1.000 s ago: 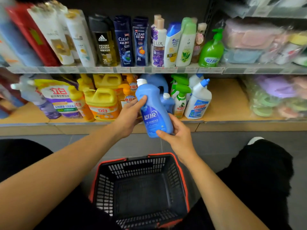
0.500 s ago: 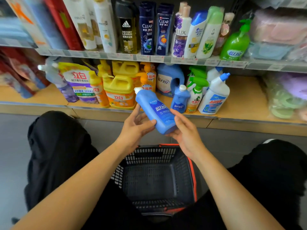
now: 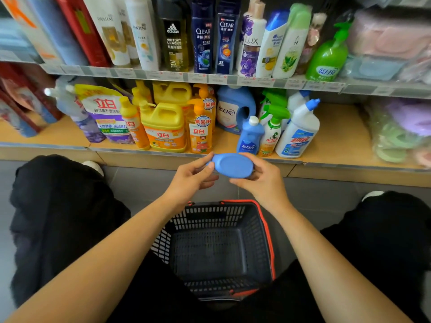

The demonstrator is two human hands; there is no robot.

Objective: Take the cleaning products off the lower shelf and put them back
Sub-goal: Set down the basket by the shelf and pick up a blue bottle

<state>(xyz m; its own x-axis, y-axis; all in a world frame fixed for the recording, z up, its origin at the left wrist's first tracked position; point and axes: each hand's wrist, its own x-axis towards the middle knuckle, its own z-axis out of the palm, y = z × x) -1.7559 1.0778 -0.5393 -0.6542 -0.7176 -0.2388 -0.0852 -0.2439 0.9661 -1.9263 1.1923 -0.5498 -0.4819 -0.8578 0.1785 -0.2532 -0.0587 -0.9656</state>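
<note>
A black plastic mesh shopping basket with a red rim (image 3: 268, 234) sits on the floor between the person's knees. Just above its far edge, both hands hold a blue plastic detergent bottle (image 3: 233, 165) in the air, in front of the lip of the wooden lower shelf (image 3: 338, 136). The left hand (image 3: 191, 180) pinches the bottle's left end between thumb and curled fingers (image 3: 211, 166). The right hand (image 3: 262, 181) cups the right end, thumb on top and fingers (image 3: 238, 181) curled beneath. The oval base faces the camera, so the long axis runs away toward the shelf; the cap end is hidden. Behind it on the lower shelf stand a small blue bottle with a white cap (image 3: 250, 136), a white angled-neck bottle with a blue nozzle (image 3: 299, 130) and a yellow handled jug (image 3: 164, 127).
</note>
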